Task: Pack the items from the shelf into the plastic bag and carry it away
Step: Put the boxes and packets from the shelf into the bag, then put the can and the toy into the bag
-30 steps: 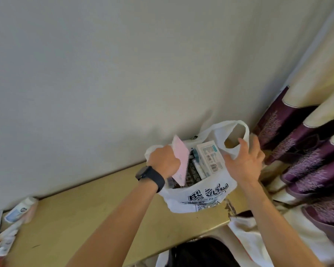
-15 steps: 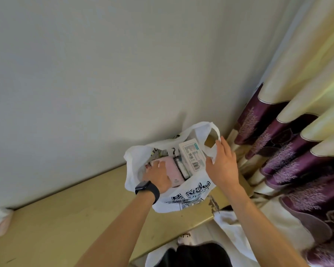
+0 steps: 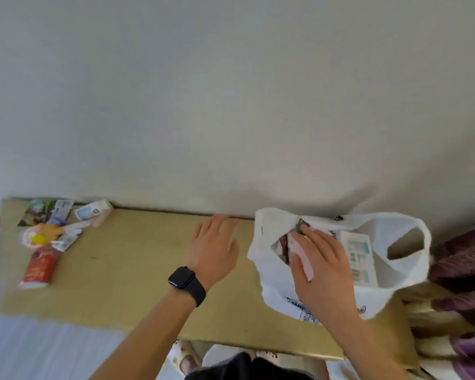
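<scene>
White thin plastic bag (image 3: 269, 283) is set open at the right end of the yellowish wooden shelf (image 3: 126, 270); a flat pink packet (image 3: 303, 256) and a white teal-printed box (image 3: 358, 259) are contained in it; the right hand (image 3: 324, 267) is laid on the packet, fingers extended, nothing gripped; the left hand (image 3: 214, 250) is spread open above the shelf; a red tube (image 3: 40, 266) is seen far left.
</scene>
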The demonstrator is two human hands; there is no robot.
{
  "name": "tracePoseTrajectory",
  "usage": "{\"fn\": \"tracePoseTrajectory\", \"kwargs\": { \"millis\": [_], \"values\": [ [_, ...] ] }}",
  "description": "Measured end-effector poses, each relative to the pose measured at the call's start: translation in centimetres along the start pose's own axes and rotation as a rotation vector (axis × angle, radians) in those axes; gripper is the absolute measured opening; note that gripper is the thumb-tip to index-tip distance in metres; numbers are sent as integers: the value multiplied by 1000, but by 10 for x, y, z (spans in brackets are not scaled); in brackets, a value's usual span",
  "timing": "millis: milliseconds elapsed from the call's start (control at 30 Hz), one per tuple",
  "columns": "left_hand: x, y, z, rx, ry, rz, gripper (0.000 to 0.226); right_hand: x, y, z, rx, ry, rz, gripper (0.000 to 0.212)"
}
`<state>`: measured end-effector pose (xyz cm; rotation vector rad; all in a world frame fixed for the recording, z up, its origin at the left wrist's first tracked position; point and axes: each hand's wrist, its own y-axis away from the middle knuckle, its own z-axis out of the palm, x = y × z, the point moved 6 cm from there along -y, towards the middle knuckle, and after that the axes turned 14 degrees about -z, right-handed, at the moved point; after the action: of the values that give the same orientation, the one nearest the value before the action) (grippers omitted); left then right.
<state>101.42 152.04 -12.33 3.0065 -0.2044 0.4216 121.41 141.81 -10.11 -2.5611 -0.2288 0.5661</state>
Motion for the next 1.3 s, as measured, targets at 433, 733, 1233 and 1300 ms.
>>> {"fn": "tracePoseTrajectory", "kwargs": {
  "millis": [433,733,1233,1300],
  "values": [
    [-353,107,37,-233,97,-841,55,-220,-45,248,-802,-210,-454,44],
    [-535,91,75,-521,85,-863,70,-352,-99,427,-1168,-147,-395,54],
    [-599,88,100,-682,74,-731,78,-455,-219,614,-1100,248,-545,38],
    [-601,88,101,-682,79,-721,78,-453,-216,617,-1103,317,-603,38]
  ]
}}
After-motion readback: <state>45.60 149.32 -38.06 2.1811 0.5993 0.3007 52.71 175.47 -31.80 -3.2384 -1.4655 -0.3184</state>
